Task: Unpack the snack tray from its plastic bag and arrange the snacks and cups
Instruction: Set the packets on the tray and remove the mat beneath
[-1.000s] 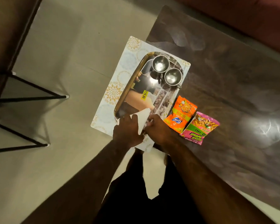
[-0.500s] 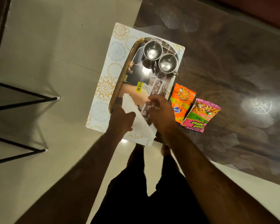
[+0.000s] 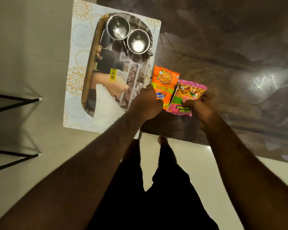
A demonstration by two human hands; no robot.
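The orange snack packet (image 3: 165, 78) and the pink snack packet (image 3: 189, 90) lie side by side on the dark surface (image 3: 223, 47). The left hand (image 3: 145, 105) curls round the orange one's near corner; the right hand (image 3: 203, 108) pinches the pink one's near edge. To their left, the tray (image 3: 91, 63), framed by a white patterned sheet (image 3: 76, 39), carries one steel cup (image 3: 118, 27) and a second steel cup (image 3: 138, 41) at its far end.

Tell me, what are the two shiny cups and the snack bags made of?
The cups look like polished steel: they mirror the light. The orange snack bag and pink snack bag look like glossy printed plastic film, crinkly; maybe foil-lined inside.
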